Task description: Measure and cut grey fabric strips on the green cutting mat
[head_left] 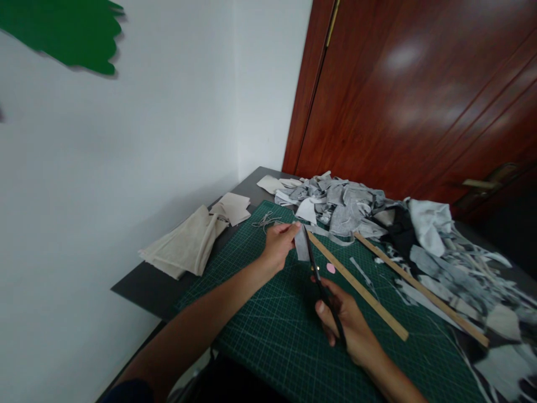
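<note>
My left hand (280, 244) pinches the top of a small grey fabric strip (301, 248), which hangs down above the cutting mat. Closed around the handles of black scissors (315, 271) is my right hand (340, 314). The scissor blades point up and away, their tips beside my left fingertips and along the strip's right edge. Whether the blades touch the cloth I cannot tell. Below lies the green gridded cutting mat (260, 330). A pink piece (331, 268) rests on it just right of the scissors, near a wooden ruler (361, 288).
A heap of grey and white fabric scraps (346, 204) spreads along the back and right. A second wooden ruler (423, 291) lies among scraps. Folded cream cloth (184, 243) and pale squares (230, 208) sit at left, near the wall. Loose cord (266, 220) lies behind my left hand.
</note>
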Motion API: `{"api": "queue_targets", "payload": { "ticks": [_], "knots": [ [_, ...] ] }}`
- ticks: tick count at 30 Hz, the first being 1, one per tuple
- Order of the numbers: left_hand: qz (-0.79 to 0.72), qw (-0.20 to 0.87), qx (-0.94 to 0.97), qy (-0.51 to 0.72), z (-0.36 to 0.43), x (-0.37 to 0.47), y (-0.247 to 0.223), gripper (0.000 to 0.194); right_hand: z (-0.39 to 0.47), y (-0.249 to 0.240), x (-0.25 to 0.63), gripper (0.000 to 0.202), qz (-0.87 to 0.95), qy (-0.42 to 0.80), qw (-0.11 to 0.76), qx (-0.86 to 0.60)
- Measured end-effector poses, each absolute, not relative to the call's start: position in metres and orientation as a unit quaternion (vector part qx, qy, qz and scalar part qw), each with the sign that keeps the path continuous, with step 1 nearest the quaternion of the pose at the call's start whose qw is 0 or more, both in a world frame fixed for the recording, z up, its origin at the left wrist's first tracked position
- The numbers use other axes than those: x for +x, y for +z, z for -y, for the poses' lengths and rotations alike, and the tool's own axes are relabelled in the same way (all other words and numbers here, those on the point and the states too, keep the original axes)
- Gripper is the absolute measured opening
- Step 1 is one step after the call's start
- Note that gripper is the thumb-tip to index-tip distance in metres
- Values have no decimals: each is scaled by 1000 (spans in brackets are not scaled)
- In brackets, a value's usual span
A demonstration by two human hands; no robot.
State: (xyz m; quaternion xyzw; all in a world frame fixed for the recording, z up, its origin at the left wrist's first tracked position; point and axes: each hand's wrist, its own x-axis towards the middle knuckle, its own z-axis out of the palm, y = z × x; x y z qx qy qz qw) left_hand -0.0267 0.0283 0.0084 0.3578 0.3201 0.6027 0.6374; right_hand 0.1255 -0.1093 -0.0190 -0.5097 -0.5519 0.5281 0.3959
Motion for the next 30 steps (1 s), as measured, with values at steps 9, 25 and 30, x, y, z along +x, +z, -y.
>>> {"api": "queue_targets", "payload": {
  "ticks": [9, 25, 30],
  "knots": [
    [-338, 643, 364, 584, -21, -19, 2, 44, 110, -16, 126, 94, 553, 527, 398, -508],
    [-312, 575, 403, 640, -31, -25, 2, 41, 112, -16, 125, 93, 558, 536, 394, -496],
    [-328, 538, 449, 633, -30, -25, 0, 37, 113, -17, 124, 95, 558, 529, 405, -494]
  ]
}}
